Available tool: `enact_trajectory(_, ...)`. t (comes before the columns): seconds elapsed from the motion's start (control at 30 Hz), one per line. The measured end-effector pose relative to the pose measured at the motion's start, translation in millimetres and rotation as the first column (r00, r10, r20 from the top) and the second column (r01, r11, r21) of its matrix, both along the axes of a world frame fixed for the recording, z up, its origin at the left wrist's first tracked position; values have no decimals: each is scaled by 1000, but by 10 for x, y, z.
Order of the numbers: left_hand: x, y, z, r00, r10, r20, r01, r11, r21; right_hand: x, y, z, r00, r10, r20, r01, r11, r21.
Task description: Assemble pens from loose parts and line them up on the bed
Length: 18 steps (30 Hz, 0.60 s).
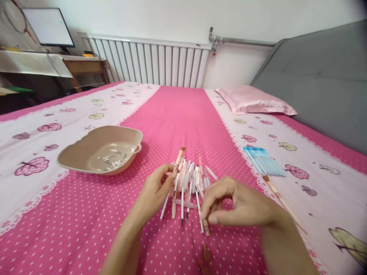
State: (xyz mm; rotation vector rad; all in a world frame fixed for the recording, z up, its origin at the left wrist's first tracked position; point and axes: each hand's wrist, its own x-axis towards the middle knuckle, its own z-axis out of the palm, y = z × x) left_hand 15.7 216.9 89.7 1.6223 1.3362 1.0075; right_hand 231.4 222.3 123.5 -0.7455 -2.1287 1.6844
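Observation:
A loose pile of thin white brushes or pens (187, 183) lies on the pink dotted bedspread (177, 114) in front of me. My left hand (156, 191) pinches one long stick with a tan tip (180, 152) at the pile's left edge. My right hand (237, 204) is curled with fingertips pressed together at the pile's right side, on a thin piece there that I cannot name. A tan shallow bowl (83, 147) with several small white bits in it sits to the left.
A row of light blue pens (263, 160) lies to the right, with a wooden-handled brush (282, 202) below it. A pink pillow (254, 100) rests by the grey headboard (321, 80). A radiator (146, 63) and a desk with monitor (48, 26) stand behind.

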Motion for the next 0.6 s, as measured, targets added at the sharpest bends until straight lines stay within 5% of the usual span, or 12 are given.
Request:
enact_trajectory(0.1, 53, -18, 8, 999, -44, -29, 46, 996, 70, 32, 46, -18, 937, -225, -269, 189, 970, -152)
enact_trajectory(0.23, 94, -16, -7, 992, -65, -105, 82, 983, 162, -3, 62, -43, 787, -463, -408, 355, 881, -314)
enact_trajectory(0.4, 100, 1, -30, 978, -74, -197, 124, 959, 254, -30, 59, 10, 661, -580, -477, 478, 815, -329)
enact_trajectory(0.6, 95, 11, -44, 962, -61, -265, 143, 942, 303, -63, 73, 1, 605, -649, -460, 608, 751, -260)
